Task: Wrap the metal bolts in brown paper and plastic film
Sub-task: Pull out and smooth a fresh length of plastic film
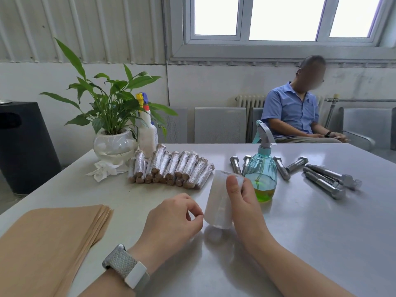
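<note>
Now right hand fingers grip film roll; left hand fingers pinch near roll, hold unclear.

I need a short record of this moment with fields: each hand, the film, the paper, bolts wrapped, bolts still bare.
right hand: grips the plastic film roll, held tilted above the table
left hand: fingers curled at the roll's lower edge; whether they pinch the film end cannot be told
brown paper: flat stack, near left
wrapped bolts: pile beside the potted plant
bare bolts: loose, far right, around the teal spray bottle
</note>
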{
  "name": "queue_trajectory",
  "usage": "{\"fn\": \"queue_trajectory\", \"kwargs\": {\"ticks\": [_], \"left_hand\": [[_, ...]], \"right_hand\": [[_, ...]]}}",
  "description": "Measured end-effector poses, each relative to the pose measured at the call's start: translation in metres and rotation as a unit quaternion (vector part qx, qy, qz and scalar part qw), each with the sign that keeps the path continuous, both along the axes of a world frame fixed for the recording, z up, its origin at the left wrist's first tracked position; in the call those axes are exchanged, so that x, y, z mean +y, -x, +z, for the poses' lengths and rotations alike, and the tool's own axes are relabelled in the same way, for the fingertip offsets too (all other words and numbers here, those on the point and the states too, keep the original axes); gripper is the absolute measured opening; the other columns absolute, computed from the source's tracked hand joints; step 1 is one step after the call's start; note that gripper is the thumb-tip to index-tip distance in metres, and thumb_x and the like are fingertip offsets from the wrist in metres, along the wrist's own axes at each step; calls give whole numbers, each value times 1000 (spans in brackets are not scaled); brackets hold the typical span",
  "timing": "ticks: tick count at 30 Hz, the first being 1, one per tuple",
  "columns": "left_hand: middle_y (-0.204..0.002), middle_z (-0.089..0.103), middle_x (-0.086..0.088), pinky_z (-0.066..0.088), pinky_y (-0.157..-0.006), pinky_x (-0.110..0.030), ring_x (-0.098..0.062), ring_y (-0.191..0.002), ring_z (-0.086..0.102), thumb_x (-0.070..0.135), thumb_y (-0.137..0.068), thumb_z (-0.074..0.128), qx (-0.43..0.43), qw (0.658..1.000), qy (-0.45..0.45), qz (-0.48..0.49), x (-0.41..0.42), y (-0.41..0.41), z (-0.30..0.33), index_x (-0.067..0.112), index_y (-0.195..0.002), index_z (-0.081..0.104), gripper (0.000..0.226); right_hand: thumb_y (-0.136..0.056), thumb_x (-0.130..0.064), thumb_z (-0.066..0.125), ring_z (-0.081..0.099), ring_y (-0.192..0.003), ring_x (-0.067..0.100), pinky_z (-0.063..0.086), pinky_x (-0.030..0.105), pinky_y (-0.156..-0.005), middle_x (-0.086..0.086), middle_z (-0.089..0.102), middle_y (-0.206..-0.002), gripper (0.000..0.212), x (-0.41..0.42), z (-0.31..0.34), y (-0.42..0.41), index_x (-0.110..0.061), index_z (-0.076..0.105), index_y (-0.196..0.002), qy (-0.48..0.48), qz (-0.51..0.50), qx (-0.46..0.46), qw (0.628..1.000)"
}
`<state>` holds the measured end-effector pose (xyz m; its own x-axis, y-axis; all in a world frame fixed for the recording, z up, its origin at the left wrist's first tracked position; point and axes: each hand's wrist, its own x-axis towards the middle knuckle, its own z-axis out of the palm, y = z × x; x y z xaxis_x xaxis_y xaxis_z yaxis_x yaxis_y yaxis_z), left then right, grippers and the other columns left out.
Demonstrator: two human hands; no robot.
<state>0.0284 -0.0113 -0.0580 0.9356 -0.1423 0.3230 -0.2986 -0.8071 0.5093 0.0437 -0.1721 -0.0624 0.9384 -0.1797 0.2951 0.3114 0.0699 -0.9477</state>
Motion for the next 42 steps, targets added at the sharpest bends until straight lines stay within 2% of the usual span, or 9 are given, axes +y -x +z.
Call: {"fn": "queue_trajectory", "kwargs": {"ticks": [4, 8, 15, 23, 30, 33, 35, 39, 42], "left_hand": [[-89, 60, 22, 44, -64, -24, 4, -77, 59, 39, -81, 63, -6, 1000, -16, 0, 1, 0, 1, 35, -71, 64, 11], [-92, 57, 27, 36, -59, -22, 6, -79, 57, 42, -80, 63, -12, 1000, 17, 6, 2, 0, 1, 37, -70, 61, 10], [-102, 56, 37, 50, -72, -27, 6, -78, 60, 43, -80, 60, 11, 999, 42, -20, 1, -1, -1, 37, -80, 72, 13], [-92, 63, 24, 49, -68, -28, 1, -75, 59, 37, -80, 66, -12, 1000, 8, 0, -1, 0, 2, 33, -69, 65, 11], [-88, 57, 23, 34, -57, -19, 3, -77, 57, 41, -81, 64, -29, 999, -6, 12, 2, 0, 3, 35, -68, 60, 14], [-84, 60, 24, 40, -61, -24, 2, -76, 57, 44, -83, 63, -15, 997, 71, 17, 3, -2, 3, 38, -75, 63, 11], [-86, 64, 21, 47, -68, -24, -1, -76, 59, 49, -86, 64, 18, 990, 142, -3, 3, -3, 1, 39, -85, 69, 12], [-102, 68, 23, 44, -69, -8, 0, -81, 64, 48, -79, 72, 29, 960, 279, -19, -4, -2, -3, 27, -95, 76, 26], [-90, 74, 14, 47, -68, -9, -6, -82, 69, 48, -67, 74, 27, 920, 391, 1, -14, 1, -5, 23, -89, 78, 34]], "right_hand": [[-75, -65, 49, 59, -73, -6, 49, 22, -69, -6, 62, -90, 48, 0, -1, 0, -25, 55, -102, 11, 0, 1, 1000], [-76, -63, 50, 59, -72, -8, 49, 14, -62, -7, 62, -90, 48, -1, -1, 0, -24, 56, -103, -3, 2, -1, 1000], [-76, -62, 50, 59, -75, -6, 49, 15, -65, -5, 62, -92, 51, 0, 0, -1, -20, 55, -104, -7, 5, -7, 1000], [-75, -61, 54, 60, -72, -4, 49, 18, -61, -7, 63, -87, 52, 2, -1, 2, -19, 56, -104, 6, 10, -22, 1000], [-75, -65, 51, 61, -78, -1, 53, 22, -68, -5, 63, -92, 53, 2, 1, 3, -22, 56, -105, 11, 7, -10, 1000], [-72, -70, 49, 65, -100, 17, 56, 42, -88, 3, 65, -102, 61, 0, 2, 2, -21, 56, -107, -30, 16, 20, 999], [-73, -69, 52, 65, -107, 28, 54, 52, -92, 10, 67, -109, 66, -1, 4, 1, -17, 57, -112, -86, 38, 45, 995], [-76, -61, 55, 69, -102, 27, 59, 47, -81, 10, 71, -107, 62, -2, 6, -2, -14, 58, -117, -209, 78, 70, 972], [-79, -56, 55, 72, -93, 19, 61, 39, -72, 2, 75, -95, 54, -1, 5, -5, -15, 61, -114, -256, 87, 65, 960]]}}
